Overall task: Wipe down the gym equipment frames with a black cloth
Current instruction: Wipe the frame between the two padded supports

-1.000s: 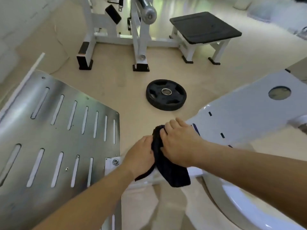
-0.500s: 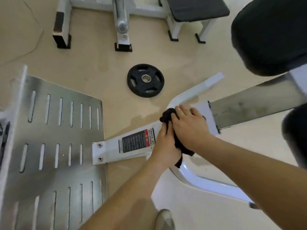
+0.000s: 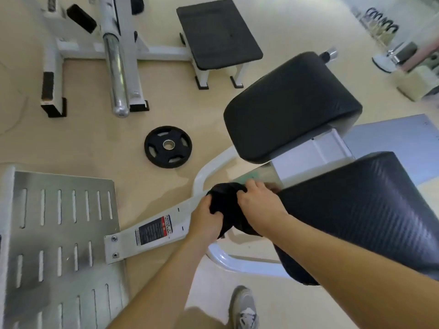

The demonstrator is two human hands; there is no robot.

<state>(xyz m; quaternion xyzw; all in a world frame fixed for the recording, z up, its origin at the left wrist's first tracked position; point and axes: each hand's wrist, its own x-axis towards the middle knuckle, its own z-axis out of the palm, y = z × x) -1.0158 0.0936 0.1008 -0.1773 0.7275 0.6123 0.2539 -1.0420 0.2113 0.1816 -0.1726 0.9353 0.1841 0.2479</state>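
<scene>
Black cloth (image 3: 225, 205) sits bunched between both my hands, draped over the white frame beam (image 3: 166, 224) of the machine, just where the beam runs in under the near black pad (image 3: 368, 210). My left hand (image 3: 205, 222) grips the cloth's left side, its fingers (image 3: 212, 213) curled into the fabric. My right hand (image 3: 260, 210) clamps the right side, with its fingers (image 3: 247, 192) hooked over the top of the bundle. A tail of cloth hangs off the near edge of the beam between my wrists.

Left of my left hand the beam carries a black-and-red warning label (image 3: 154, 229). Its left end is fixed by two bolts (image 3: 114, 238) to the slotted steel footplate (image 3: 59, 233) that fills the near left. A curved white tube (image 3: 209, 172) shows just beyond the cloth, bending toward the far black pad (image 3: 292, 108).

On the beige floor (image 3: 95, 143), beyond the beam and well apart from my hands, a black weight plate (image 3: 168, 146) lies flat. Farther off stands a second white frame (image 3: 164, 52) with a chrome bar (image 3: 116, 67) and a low black-topped platform (image 3: 218, 34). My grey shoe (image 3: 244, 307) shows at the near edge, below my right forearm.
</scene>
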